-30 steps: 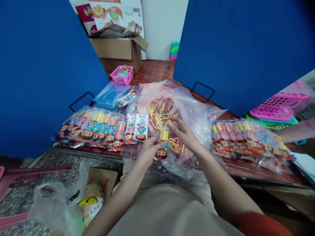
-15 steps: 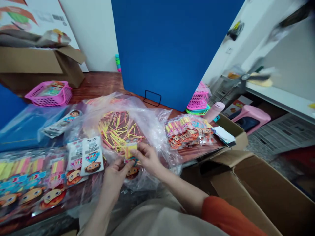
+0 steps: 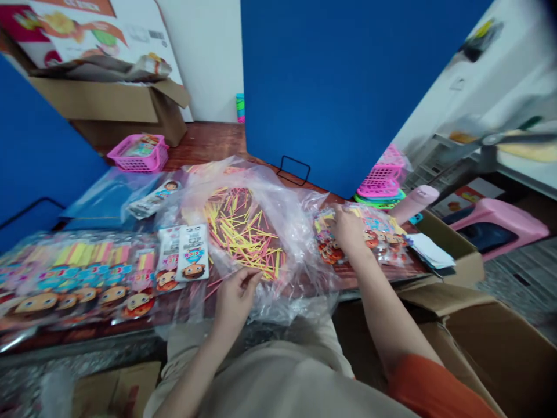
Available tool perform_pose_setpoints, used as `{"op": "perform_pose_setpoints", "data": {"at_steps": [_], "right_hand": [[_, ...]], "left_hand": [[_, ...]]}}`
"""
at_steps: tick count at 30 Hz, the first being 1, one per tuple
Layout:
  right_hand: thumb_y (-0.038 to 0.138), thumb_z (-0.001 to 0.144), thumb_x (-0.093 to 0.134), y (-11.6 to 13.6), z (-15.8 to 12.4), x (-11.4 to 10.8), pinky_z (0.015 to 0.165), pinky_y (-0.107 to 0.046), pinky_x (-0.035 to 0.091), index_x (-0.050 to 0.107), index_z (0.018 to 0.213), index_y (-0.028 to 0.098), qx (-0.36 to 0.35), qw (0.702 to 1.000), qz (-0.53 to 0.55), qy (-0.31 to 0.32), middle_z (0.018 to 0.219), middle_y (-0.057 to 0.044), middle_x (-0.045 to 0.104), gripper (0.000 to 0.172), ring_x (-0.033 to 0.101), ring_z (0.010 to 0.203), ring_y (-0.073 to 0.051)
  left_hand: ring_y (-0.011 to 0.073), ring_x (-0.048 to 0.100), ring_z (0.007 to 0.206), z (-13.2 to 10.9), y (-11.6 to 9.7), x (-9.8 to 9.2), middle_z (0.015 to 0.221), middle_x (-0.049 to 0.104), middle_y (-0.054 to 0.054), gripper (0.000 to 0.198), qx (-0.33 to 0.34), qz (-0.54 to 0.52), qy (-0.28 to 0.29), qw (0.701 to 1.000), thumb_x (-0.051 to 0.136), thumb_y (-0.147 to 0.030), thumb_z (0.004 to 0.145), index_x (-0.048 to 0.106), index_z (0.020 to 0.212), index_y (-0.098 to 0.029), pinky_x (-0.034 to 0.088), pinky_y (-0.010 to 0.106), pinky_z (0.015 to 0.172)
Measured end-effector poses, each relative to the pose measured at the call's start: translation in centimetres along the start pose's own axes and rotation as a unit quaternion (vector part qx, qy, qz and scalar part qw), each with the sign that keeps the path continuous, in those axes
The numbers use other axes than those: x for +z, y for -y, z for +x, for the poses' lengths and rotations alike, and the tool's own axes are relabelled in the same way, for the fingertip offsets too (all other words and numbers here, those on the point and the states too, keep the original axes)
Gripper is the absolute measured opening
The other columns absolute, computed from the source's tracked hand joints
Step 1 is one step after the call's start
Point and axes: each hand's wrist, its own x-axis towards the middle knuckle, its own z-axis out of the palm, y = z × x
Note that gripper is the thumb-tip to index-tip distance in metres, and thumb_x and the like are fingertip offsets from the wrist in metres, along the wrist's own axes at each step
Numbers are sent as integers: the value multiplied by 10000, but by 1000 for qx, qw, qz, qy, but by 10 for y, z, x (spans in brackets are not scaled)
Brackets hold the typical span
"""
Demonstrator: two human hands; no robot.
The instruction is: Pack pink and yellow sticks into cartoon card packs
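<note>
My left hand (image 3: 237, 295) hovers at the near edge of a heap of thin yellow and pink sticks (image 3: 243, 229); its fingers are loosely curled, with a gap at the thumb and nothing visible in them. The heap lies on a spread clear plastic bag (image 3: 300, 255). Over at the right, my right hand (image 3: 349, 231) is closed on a small clear packet of yellow sticks (image 3: 325, 218), on top of a pile of filled packets (image 3: 383, 235) with cartoon faces. Its fingertips are partly hidden.
Filled packets (image 3: 87, 278) lie in a row at left, beside flat white cartoon packets (image 3: 192, 252). Pink baskets (image 3: 139, 154) (image 3: 379, 179) stand behind. A blue panel (image 3: 339, 87) rises at the back. Open cardboard boxes (image 3: 491, 331) sit below right.
My right hand has left my left hand and carried the packet to the pile at the right. My left hand has let go of it and stays by the sticks. The view has shifted left.
</note>
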Motion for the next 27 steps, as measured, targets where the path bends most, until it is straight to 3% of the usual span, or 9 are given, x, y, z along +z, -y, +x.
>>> {"op": "perform_pose_setpoints", "data": {"at_steps": [4,6,7,10,14,19,22,27], "right_hand": [[216,883,512,25,-15,-4,829,-387,392,652,1111,113,-69,990,18,-125,1069,-191,615,287,538,994,-311],[246,927,466,50,-22,-5,834,-368,414,671,1064,142,-127,976,118,-129,1009,-153,643,268,565,950,-276],[249,943,449,65,-24,-3,821,-342,429,675,1049,156,-167,965,178,-98,982,-131,659,267,587,916,-250],[196,954,429,114,-26,12,810,-263,451,676,1039,170,-285,919,258,92,984,-93,693,262,639,899,-188],[15,823,473,158,-9,46,815,-266,454,637,1122,109,-246,934,99,239,1143,-166,650,354,636,997,-222],[-10,728,521,164,10,69,889,-261,449,659,1147,132,-299,900,85,304,1189,-149,619,463,607,1067,-228],[-27,703,504,152,13,67,923,-252,440,663,1184,175,-346,873,90,333,1197,-110,608,545,594,1083,-210],[15,673,568,133,9,57,913,-318,465,567,1332,148,-434,822,57,365,1211,-148,570,672,579,1087,-255]], "left_hand": [[227,648,851,1,7,-23,856,734,55,185,99,175,-81,976,542,-287,866,706,858,-202,475,331,786],[249,627,874,8,8,-41,867,719,76,225,121,262,-127,949,501,-286,894,704,874,-191,465,363,815],[264,616,882,14,9,-51,881,710,92,250,119,307,-150,932,480,-289,905,706,888,-183,457,384,831],[321,588,960,38,12,-77,957,676,154,312,68,436,-189,877,442,-288,916,710,977,-140,414,448,914],[386,552,1064,73,19,-96,1085,636,250,430,-69,535,-167,825,477,-388,905,664,1095,-51,408,469,927],[381,564,1106,95,30,-98,1173,616,263,569,-181,548,-111,809,550,-527,854,626,1134,-38,447,417,895],[388,559,1146,98,32,-100,1224,596,259,611,-205,531,-109,815,619,-538,807,596,1176,-51,470,405,868],[370,601,1134,104,30,-108,1172,654,237,640,-237,485,-95,836,704,-511,751,553,1205,-86,481,382,845]]}}
